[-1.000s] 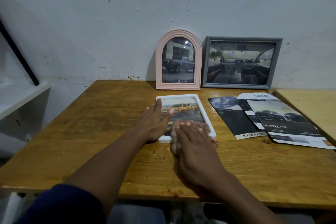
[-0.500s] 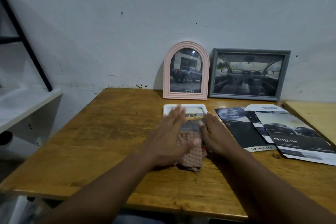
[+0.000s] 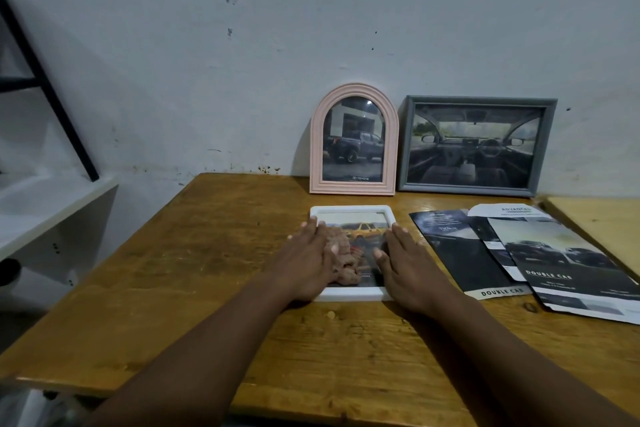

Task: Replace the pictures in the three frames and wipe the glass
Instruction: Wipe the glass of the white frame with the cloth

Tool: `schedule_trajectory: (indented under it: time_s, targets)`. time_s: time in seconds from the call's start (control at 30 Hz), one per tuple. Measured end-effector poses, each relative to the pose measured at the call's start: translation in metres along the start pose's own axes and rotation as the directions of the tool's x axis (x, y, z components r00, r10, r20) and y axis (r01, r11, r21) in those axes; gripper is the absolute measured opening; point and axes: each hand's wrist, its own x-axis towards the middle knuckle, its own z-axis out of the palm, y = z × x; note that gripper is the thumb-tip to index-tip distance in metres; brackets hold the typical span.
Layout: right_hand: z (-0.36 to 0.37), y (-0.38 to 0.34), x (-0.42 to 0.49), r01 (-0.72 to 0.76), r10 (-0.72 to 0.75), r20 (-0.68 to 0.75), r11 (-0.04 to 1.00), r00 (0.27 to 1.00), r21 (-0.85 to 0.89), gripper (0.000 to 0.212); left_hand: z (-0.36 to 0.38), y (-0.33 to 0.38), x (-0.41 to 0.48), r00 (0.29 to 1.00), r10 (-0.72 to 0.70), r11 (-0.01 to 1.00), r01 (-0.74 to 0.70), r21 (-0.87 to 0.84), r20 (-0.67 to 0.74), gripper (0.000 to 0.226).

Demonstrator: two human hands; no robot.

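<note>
Both arms reach forward, left hand (image 3: 309, 259) and right hand (image 3: 404, 265) flat, fingers together, on the white frame's (image 3: 350, 294) side edges, a pinkish cloth (image 3: 343, 255) between them.

bare forearms (image 3: 194, 354), no sleeves, no rings

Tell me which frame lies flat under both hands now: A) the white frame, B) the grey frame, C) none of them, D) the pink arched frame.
A: the white frame lies flat on the table with the left hand and right hand on it, while the pink arched frame and grey frame stand against the wall.
</note>
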Motion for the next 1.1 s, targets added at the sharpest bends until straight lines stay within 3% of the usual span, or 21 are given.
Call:
schedule_trajectory:
  time_s: [0.17, 0.4, 0.5, 0.6, 0.67, 0.77, 0.83, 0.97, 1.1]
  targets:
    - [0.000, -0.001, -0.003, 0.002, -0.002, -0.009, 1.000, 1.000, 0.009, 0.059, -0.004, -0.005, 0.067, 0.995, -0.100, 0.995, 0.100, -0.007, 0.019, 0.068]
    - [-0.001, -0.003, -0.002, -0.018, 0.018, -0.006, 1.000, 1.000, -0.011, 0.060, -0.013, -0.009, 0.107, 1.000, 0.000, 1.000, 0.000, -0.004, 0.028, 0.066]
    - [-0.007, -0.003, 0.000, -0.057, 0.057, -0.012, 0.998, 0.998, -0.025, 0.068, -0.020, -0.009, 0.095, 0.996, -0.002, 0.975, -0.017, -0.220, -0.084, 0.062]
    - [-0.021, -0.004, 0.026, -0.055, 0.047, -0.148, 0.997, 0.988, -0.050, 0.057, -0.023, -0.013, 0.073, 0.963, -0.136, 0.946, 0.056, -0.319, -0.233, 0.062]
    - [-0.021, -0.016, 0.051, 0.098, -0.110, -0.175, 0.992, 0.978, -0.077, 0.050, -0.018, -0.015, 0.057, 0.949, -0.200, 0.950, 0.128, -0.284, -0.243, 0.064]
    - [-0.005, -0.039, 0.086, 0.319, -0.319, 0.003, 0.947, 0.948, -0.034, 0.048, -0.005, -0.011, 0.036, 0.941, -0.220, 0.956, 0.155, -0.251, -0.259, 0.065]
    - [0.006, -0.047, 0.099, 0.368, -0.363, 0.100, 0.929, 0.926, -0.032, 0.050, 0.005, -0.007, 0.028, 0.936, -0.203, 0.968, 0.148, -0.203, -0.286, 0.066]
    - [0.002, -0.042, 0.110, 0.329, -0.325, 0.052, 0.933, 0.944, -0.148, 0.050, 0.010, -0.006, 0.028, 0.941, -0.142, 0.989, 0.123, -0.079, -0.306, 0.067]
    - [-0.017, -0.014, 0.099, 0.117, -0.128, -0.019, 0.954, 0.992, -0.277, 0.053, 0.009, -0.007, 0.031, 0.973, -0.032, 0.996, 0.049, 0.070, -0.229, 0.066]
